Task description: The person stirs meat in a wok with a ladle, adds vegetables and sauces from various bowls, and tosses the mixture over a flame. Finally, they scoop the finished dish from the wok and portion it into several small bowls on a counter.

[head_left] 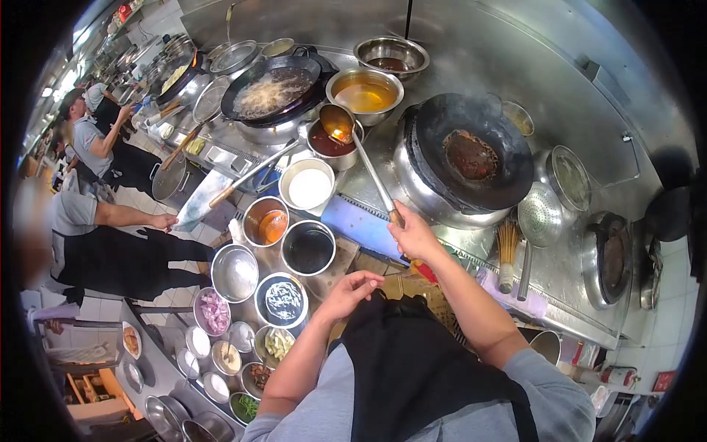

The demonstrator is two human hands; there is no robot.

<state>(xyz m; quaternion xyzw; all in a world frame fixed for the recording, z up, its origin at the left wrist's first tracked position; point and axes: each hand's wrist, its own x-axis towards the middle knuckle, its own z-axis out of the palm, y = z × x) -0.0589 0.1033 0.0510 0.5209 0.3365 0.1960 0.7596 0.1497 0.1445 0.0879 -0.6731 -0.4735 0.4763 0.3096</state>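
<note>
My right hand [414,234] is closed around the handle of a long metal ladle [375,171]. The ladle's bowl holds amber liquid and hangs above the rim of a pot of dark red liquid [322,143], beside a steel bowl of orange oil [366,93]. To the right, a black wok [434,140] on a burner holds dark reddish-brown sauce and gives off steam. My left hand [352,296] hovers in front of my apron, its fingers loosely bent and holding nothing. Nearest to it is a container of dark liquid with a glossy surface [281,300].
Another wok [234,92] bubbles at the back left. Containers of white powder [307,184], dark sauce [308,247] and chopped onion [213,312] stand left. A strainer [540,214] and bamboo brush [507,250] lie right. A co-worker [110,250] stands left, holding a cloth.
</note>
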